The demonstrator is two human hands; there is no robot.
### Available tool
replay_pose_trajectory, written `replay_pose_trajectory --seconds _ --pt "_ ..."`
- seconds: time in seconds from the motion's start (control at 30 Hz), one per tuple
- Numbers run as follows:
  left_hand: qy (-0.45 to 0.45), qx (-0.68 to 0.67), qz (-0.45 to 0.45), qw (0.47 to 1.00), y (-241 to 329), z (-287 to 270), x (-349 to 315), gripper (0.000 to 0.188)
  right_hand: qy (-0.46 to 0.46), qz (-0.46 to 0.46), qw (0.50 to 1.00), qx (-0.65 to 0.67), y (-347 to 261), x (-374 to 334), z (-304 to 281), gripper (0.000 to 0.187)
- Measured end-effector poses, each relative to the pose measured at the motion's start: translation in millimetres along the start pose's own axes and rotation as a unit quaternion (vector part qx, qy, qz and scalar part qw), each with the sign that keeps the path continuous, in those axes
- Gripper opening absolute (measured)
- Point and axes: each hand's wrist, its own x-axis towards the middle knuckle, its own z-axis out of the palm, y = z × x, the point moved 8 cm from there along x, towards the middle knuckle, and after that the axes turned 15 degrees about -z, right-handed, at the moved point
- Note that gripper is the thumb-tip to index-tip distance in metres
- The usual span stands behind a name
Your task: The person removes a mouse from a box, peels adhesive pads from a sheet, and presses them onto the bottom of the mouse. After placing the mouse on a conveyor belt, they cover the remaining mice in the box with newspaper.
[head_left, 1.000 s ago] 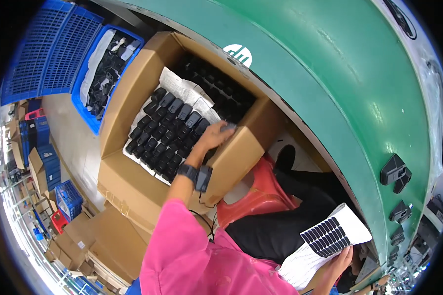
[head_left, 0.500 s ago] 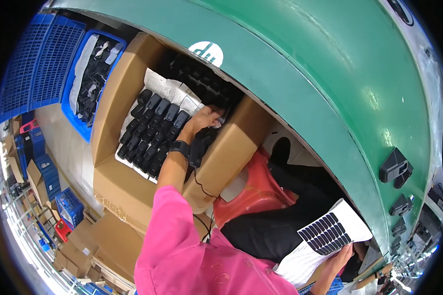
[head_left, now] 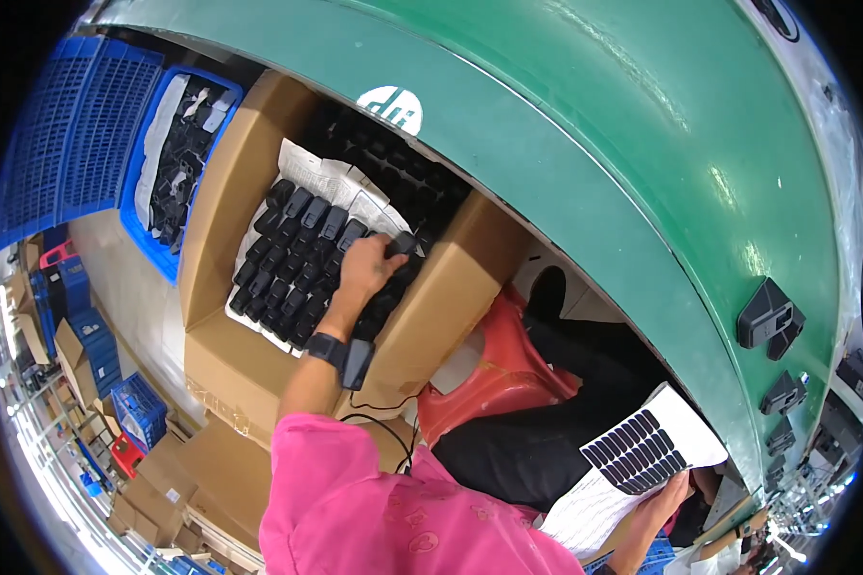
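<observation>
My left hand (head_left: 366, 272) reaches into an open cardboard box (head_left: 222, 206). Its thumb and fingers are closed on a small black plastic device (head_left: 402, 244) at the right end of a row. Several similar black devices (head_left: 292, 251) lie in tight rows on printed paper (head_left: 331, 174) inside the box. A dark band with a black block (head_left: 358, 365) is strapped to my left wrist. Lower right, my right hand (head_left: 664, 496) grips the edge of a white sheet (head_left: 686, 426) bearing rows of dark oblong stickers (head_left: 635, 453). Part of that hand is behind the sheet.
A green worktable (head_left: 585, 182) curves along the top and right, with several black devices (head_left: 767, 314) near its far edge. At the left stands a blue bin (head_left: 168, 259) of dark parts. A red stool (head_left: 484, 379) stands below the table. Cables (head_left: 379, 406) hang beside the box.
My left hand has drawn back toward me from the box's deeper right side and now grasps a device. The printed paper's right edge shows more. My right hand has barely moved.
</observation>
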Motion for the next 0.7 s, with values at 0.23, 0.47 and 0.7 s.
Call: replay_pose_trajectory --seconds 0.23,0.47,0.7 --pt "-0.007 0.089 -0.036 0.995 23 57 21 0.034 0.028 -0.014 0.999 -0.024 -7 -1 5 0.050" --pt "0.013 0.122 -0.048 0.991 27 67 31 0.038 0.032 -0.003 0.999 -0.025 -7 -5 3 0.047" --pt "0.051 0.118 -0.004 0.992 23 60 18 0.040 0.090 -0.103 0.988 -0.069 -44 -3 18 0.031"
